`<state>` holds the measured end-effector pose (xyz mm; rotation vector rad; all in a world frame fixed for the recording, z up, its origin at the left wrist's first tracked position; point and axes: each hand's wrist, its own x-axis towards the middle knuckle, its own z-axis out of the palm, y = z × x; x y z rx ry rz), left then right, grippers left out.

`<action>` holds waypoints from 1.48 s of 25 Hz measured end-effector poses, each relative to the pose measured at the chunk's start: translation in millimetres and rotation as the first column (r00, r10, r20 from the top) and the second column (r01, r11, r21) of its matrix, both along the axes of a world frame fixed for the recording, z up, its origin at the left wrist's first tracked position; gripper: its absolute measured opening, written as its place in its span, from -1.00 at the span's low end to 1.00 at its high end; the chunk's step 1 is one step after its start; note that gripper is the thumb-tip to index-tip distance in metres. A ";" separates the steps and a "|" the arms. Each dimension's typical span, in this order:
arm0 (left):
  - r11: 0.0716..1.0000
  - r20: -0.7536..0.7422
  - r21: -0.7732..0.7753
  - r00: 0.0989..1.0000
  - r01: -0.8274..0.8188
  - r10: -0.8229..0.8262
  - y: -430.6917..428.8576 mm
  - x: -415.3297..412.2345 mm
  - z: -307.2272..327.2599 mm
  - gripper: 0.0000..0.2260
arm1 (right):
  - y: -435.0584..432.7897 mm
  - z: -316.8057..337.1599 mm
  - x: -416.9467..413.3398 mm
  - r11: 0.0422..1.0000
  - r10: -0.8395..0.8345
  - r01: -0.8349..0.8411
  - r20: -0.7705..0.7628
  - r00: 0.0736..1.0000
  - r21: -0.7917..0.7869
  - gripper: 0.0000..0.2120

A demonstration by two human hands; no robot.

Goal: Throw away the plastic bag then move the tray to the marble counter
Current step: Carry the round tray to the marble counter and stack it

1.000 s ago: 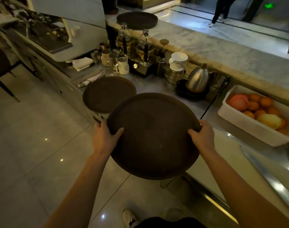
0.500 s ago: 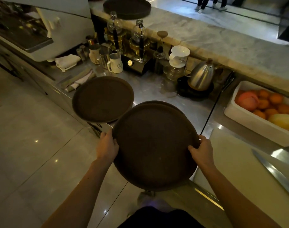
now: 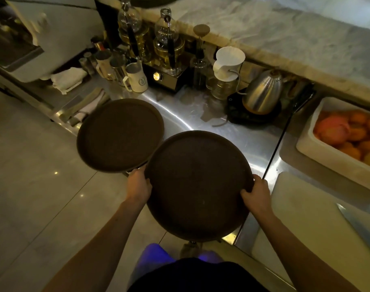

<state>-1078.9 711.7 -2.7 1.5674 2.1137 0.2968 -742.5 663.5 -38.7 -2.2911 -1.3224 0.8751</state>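
I hold a round dark brown tray [image 3: 197, 184] level in front of me, partly over the steel worktop's front edge. My left hand [image 3: 137, 184] grips its left rim and my right hand [image 3: 256, 193] grips its right rim. The marble counter [image 3: 285, 32] runs along the back, raised above the worktop. No plastic bag is in view.
A second brown tray [image 3: 119, 134] lies on the steel worktop [image 3: 253, 142], overhanging its edge. Behind stand siphon brewers [image 3: 169, 45], pitchers [image 3: 136, 75], a white dripper [image 3: 229, 60] and a kettle [image 3: 263, 92]. A white tub of fruit [image 3: 325, 157], cutting board [image 3: 306, 218] and knife [image 3: 361, 226] sit right.
I have stepped closer to the worktop, and the tray in both hands has come forward over its edge, beside the second tray. The grip is unchanged.
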 end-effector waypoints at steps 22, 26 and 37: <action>0.989 0.043 -0.122 0.996 0.085 -0.081 19.1 -10.2 -31.9 -0.63 | 9.7 7.2 -20.6 0.985 -0.063 0.077 0.099 0.993 -0.154 -0.47; 0.991 0.066 -0.117 0.996 0.070 -0.063 15.5 -9.6 -29.7 -0.65 | 8.8 11.2 -20.7 0.982 -0.068 0.081 0.081 0.994 -0.172 -0.49; 0.990 0.095 -0.110 0.992 0.090 -0.079 3.2 -6.8 -26.4 -0.66 | 4.8 18.9 -22.1 0.981 0.011 0.006 0.088 0.996 -0.193 -0.45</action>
